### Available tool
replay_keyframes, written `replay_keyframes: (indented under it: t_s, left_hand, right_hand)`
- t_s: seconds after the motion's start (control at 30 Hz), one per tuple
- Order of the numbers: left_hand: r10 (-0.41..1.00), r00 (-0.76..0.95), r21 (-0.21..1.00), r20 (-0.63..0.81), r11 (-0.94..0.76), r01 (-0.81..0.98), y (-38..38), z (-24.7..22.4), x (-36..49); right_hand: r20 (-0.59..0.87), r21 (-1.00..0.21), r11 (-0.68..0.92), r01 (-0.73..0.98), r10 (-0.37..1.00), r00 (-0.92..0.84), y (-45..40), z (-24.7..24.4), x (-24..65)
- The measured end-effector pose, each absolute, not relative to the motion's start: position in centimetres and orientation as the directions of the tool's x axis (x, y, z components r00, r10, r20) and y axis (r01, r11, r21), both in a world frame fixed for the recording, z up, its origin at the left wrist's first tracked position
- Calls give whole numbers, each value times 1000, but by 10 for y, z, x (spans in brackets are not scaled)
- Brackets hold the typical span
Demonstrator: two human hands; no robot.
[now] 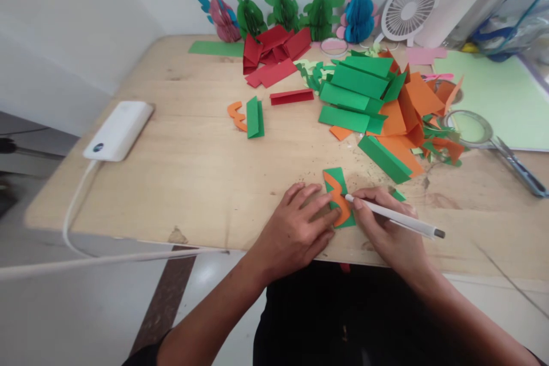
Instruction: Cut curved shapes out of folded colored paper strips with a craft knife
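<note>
My right hand is closed around a white pen, its tip touching the inner edge of an orange paper cutout. That wavy cutout lies on a small green folded paper near the table's front edge. With fingers spread and lying flat, my left hand presses the cutout and the green paper down from the left. Its fingertips cover part of both. Farther back on the table, a similar orange cutout sits beside another folded green paper.
Green folded papers and orange papers are heaped at right, red ones behind. Scissors lie far right, a white power bank with cable at left. Paper honeycomb figures and a white fan line the back.
</note>
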State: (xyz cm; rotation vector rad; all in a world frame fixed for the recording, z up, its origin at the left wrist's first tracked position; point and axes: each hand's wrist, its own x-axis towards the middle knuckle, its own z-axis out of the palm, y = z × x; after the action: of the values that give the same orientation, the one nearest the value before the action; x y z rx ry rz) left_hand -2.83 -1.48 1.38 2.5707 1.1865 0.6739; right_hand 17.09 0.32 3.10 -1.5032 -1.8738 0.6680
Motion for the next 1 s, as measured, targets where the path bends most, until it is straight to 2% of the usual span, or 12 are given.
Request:
replay_keyframes:
  t_s: [1.0]
  left_hand:
    - [766, 572, 387, 294, -642, 661, -15, 14, -29]
  right_hand:
    - [167, -750, 191, 633, 981, -98, 4, 26, 173]
